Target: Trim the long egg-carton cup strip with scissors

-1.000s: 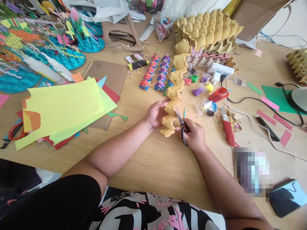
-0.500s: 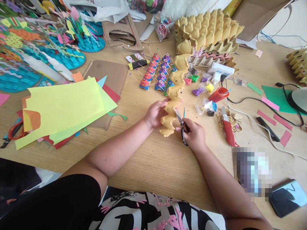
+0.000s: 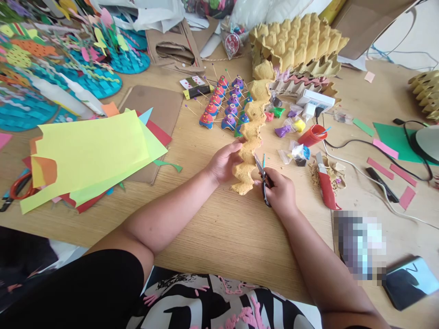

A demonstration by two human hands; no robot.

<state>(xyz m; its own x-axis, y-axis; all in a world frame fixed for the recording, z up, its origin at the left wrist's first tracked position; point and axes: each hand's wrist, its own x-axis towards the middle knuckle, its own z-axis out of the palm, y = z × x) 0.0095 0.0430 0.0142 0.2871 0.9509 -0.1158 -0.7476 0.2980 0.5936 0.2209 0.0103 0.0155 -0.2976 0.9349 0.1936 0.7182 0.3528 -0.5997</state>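
Use the yellow carton strip [image 3: 253,119] as the reference for all positions. It is over the tabletop [image 3: 219,228], running from its near end between the hands to its far end beside the finished figures.

Near zone: the left hand [image 3: 224,162] grips the strip's left edge, thumb on the near side, most fingers hidden behind the strip. To the right of the strip, the right hand [image 3: 281,189] is closed around the handles of the scissors [image 3: 262,173]. The blade tips are at the strip's right edge; whether they touch it cannot be determined.

The step in hand appears to be cutting between cups. The next move likely calls for the left hand to steady the strip while the right guides the blades into the chosen fold, clear of the left fingertips.

Middle zone: coloured paper sheets [image 3: 91,155] lie well left of the strip; a red-handled knife [image 3: 326,187] and an orange cup [image 3: 310,137] stand off to its right.

Far zone: rows of small painted figures [image 3: 212,108] are just left of the strip's far half; stacked egg trays [image 3: 302,39] sit beyond its far end.
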